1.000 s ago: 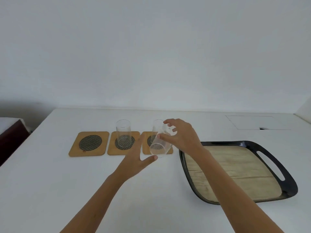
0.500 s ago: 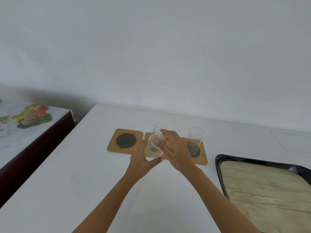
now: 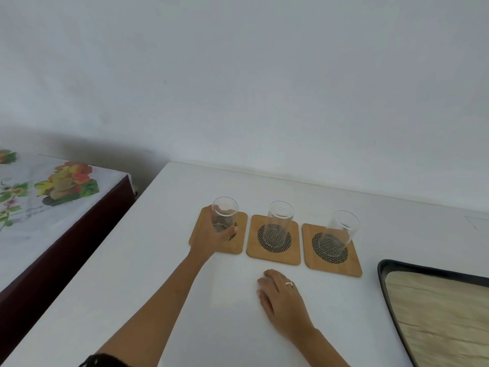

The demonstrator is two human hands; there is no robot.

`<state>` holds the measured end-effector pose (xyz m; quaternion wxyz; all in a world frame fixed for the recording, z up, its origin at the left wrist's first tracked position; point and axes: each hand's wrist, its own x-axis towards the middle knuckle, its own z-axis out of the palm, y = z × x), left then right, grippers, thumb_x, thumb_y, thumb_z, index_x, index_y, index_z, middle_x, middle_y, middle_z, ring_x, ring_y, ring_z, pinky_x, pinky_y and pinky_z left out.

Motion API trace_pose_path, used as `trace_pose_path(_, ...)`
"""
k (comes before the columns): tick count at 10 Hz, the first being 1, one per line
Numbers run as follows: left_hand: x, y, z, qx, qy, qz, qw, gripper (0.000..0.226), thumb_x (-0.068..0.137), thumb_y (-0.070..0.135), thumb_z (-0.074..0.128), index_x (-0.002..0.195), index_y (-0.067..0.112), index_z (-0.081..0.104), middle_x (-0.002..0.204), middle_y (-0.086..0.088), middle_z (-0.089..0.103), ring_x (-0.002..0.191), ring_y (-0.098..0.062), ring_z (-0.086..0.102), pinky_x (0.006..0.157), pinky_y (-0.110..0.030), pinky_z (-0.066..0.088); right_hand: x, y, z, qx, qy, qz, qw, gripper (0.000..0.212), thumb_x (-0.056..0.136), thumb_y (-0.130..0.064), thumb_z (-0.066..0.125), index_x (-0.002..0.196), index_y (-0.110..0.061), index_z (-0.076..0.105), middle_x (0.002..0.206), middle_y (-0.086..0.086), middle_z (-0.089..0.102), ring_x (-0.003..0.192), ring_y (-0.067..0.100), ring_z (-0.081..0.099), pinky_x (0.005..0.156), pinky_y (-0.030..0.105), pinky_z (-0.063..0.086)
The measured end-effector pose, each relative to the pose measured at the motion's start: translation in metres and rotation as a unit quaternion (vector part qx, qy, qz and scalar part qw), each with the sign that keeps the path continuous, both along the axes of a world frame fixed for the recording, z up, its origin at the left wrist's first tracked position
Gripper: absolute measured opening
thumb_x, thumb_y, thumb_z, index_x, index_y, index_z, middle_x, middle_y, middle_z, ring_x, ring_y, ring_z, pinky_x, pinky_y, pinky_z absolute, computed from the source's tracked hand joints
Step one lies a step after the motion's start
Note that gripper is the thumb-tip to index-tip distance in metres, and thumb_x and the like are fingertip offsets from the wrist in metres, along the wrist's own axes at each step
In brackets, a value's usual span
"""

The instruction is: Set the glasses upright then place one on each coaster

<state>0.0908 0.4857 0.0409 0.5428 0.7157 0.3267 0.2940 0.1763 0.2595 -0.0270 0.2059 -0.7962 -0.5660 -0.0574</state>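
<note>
Three wooden coasters with dark mesh centres lie in a row on the white table: left coaster point(image 3: 239, 247), middle coaster point(image 3: 274, 255), right coaster point(image 3: 352, 268). A clear glass stands upright on each: left glass point(image 3: 225, 210), middle glass point(image 3: 279, 221), right glass point(image 3: 341, 231). My left hand point(image 3: 211, 235) is wrapped around the lower part of the left glass, which rests on the left coaster. My right hand point(image 3: 280, 295) lies flat on the table in front of the middle coaster, fingers loosely together, holding nothing; it wears a ring.
A black tray with a wood-look base point(image 3: 382, 282) sits at the right edge. A dark side table with a floral cloth point(image 3: 53, 192) stands to the left, below the white table's edge. A plain wall runs close behind the coasters.
The third glass passed from both hands to my left hand alone and now stands on the left coaster. My right hand let go and dropped to the table. The camera swung left.
</note>
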Motion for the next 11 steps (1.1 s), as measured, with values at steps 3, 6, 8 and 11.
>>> trace_pose_path(3,0.018,0.030,-0.016,0.009,0.058,0.004,0.998,0.071,0.066,0.040,0.081,0.121,0.028,0.039,0.126,-0.001,0.054,0.113,-0.019,0.054,0.096,-0.041,0.048,0.002,0.002,-0.007,-0.005,-0.016,-0.010,1.000,0.018,0.090,-0.031,0.048,0.103,-0.023,0.058,0.117,0.000,0.059,0.109,0.017,0.058,0.087,0.025,0.047)
trace_pose_path(6,0.019,0.026,-0.015,-0.006,0.045,0.007,0.999,0.114,0.066,0.033,0.083,0.145,0.023,0.001,0.148,-0.009,0.036,0.131,-0.025,0.044,0.109,-0.046,0.038,0.002,0.002,-0.006,-0.016,-0.009,-0.017,1.000,0.020,0.091,-0.032,0.047,0.105,-0.023,0.059,0.118,0.000,0.059,0.111,0.017,0.057,0.090,0.025,0.044)
trace_pose_path(8,0.001,-0.010,-0.023,0.095,0.024,0.094,0.991,0.092,0.079,0.031,0.072,0.146,0.018,0.011,0.157,-0.005,0.017,0.142,-0.021,0.023,0.113,-0.042,0.032,0.002,-0.003,0.001,0.017,0.012,-0.058,0.998,0.021,0.088,-0.022,0.055,0.107,-0.016,0.063,0.114,0.004,0.064,0.109,0.021,0.060,0.089,0.030,0.048)
trace_pose_path(11,-0.050,-0.083,-0.062,0.288,0.107,0.048,0.950,0.046,0.086,0.009,0.056,0.131,0.009,0.044,0.145,-0.012,0.043,0.138,-0.028,0.035,0.108,-0.042,0.039,0.012,-0.050,0.007,0.015,0.003,-0.187,0.982,0.032,0.078,-0.011,0.071,0.109,-0.008,0.065,0.117,0.014,0.065,0.116,0.035,0.057,0.089,0.048,0.051)
